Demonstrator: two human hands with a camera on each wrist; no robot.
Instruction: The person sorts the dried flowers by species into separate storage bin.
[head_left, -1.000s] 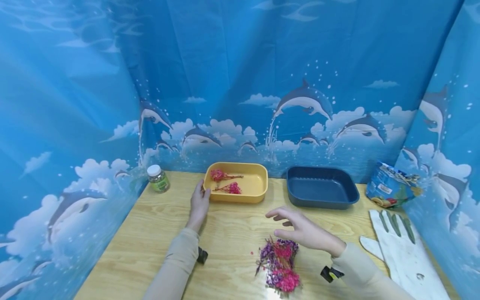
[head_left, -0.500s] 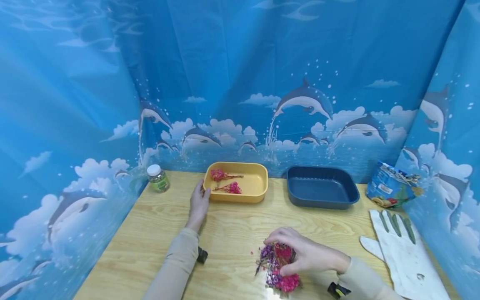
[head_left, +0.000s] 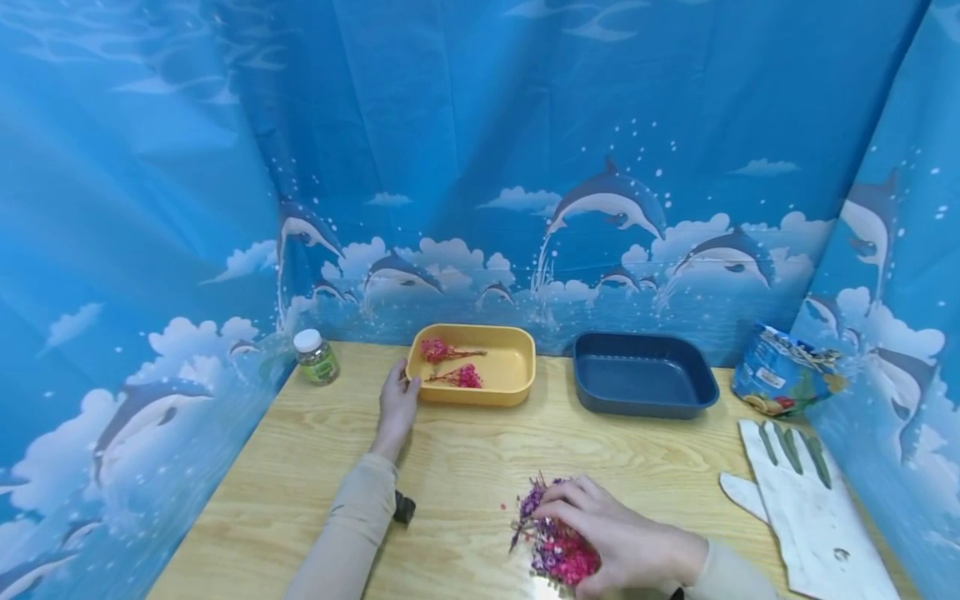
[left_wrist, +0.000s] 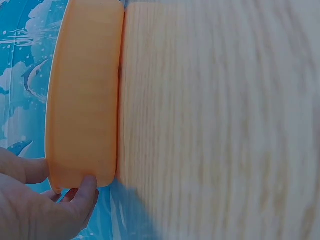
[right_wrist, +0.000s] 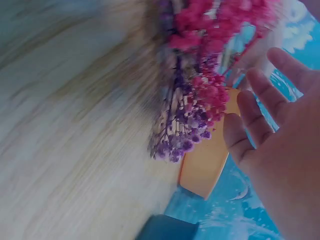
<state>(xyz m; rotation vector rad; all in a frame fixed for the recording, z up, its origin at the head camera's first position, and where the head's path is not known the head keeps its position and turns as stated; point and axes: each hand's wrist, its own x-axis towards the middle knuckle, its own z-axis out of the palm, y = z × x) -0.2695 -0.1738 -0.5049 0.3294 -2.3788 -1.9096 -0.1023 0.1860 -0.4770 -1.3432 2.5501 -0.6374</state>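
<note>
My left hand (head_left: pixel 397 408) holds the near left corner of a yellow rectangular tray (head_left: pixel 517 396), thumb against the front wall and fingers round the end. Two pink dried flower sprigs (head_left: pixel 467 377) lie inside that tray. Over a bunch of purple and pink dried flowers (head_left: pixel 551 550) on the table, my right hand (head_left: pixel 622 533) reaches down with bent fingers. From the right wrist, the fingers (right_wrist: pixel 270 100) look spread and beside the flower heads (right_wrist: pixel 210 90), not closed round them. In the left wrist view, the tray's orange-looking wall (left_wrist: pixel 85 95) fills the left part.
A dark blue tray (head_left: pixel 645 408) stands right of the yellow one. Further right are a crumpled blue snack bag (head_left: pixel 780 375) and a white work glove (head_left: pixel 813 508). A white-capped jar (head_left: pixel 318 358) stands at the back left. A dolphin-print curtain (head_left: pixel 480 167) surrounds the wooden table (head_left: pixel 300 483).
My right hand has come down and toward me onto the flower bunch, from above and behind it. The left hand and the yellow tray have stayed in place.
</note>
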